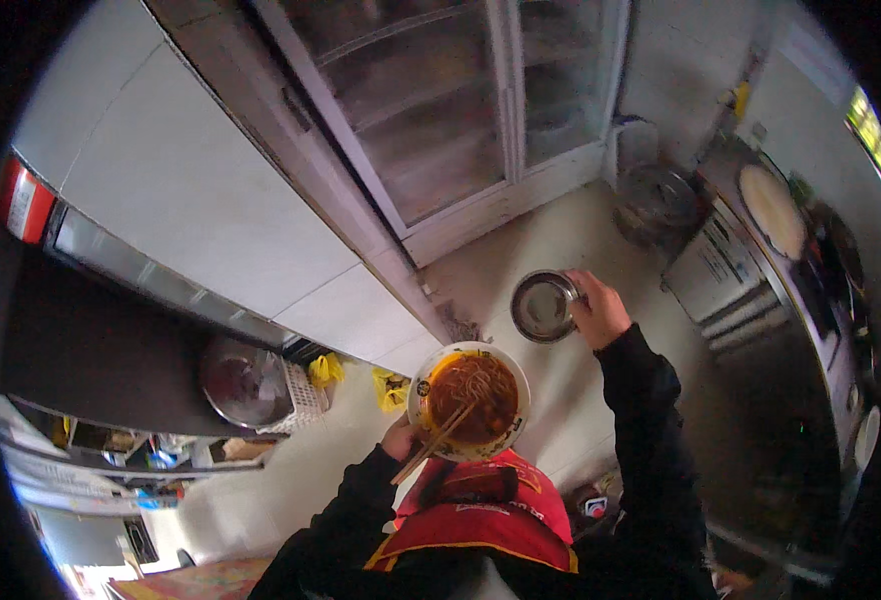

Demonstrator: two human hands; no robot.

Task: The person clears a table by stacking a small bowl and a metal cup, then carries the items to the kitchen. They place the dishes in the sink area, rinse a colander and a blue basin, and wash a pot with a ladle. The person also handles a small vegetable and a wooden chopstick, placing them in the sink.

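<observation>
In my left hand (400,438) is a patterned white bowl (516,361), held at its lower left rim in front of the red apron (478,517). Noodles in red-brown broth (478,390) fill much of it. A pair of chopsticks (436,442) leans in the broth and over the rim near that hand. Farther right, my right hand (599,309) grips a round metal bowl (545,306) by its right edge; what it holds cannot be made out. The two bowls are apart.
A tiled wall or panel (208,195) runs diagonally at the left. Ahead stands a glass-doored cabinet (448,135). Along the right is a counter (808,315) with a round pale board or tray (772,211). At the left are a white plastic basket (305,390) and yellow bags (326,370).
</observation>
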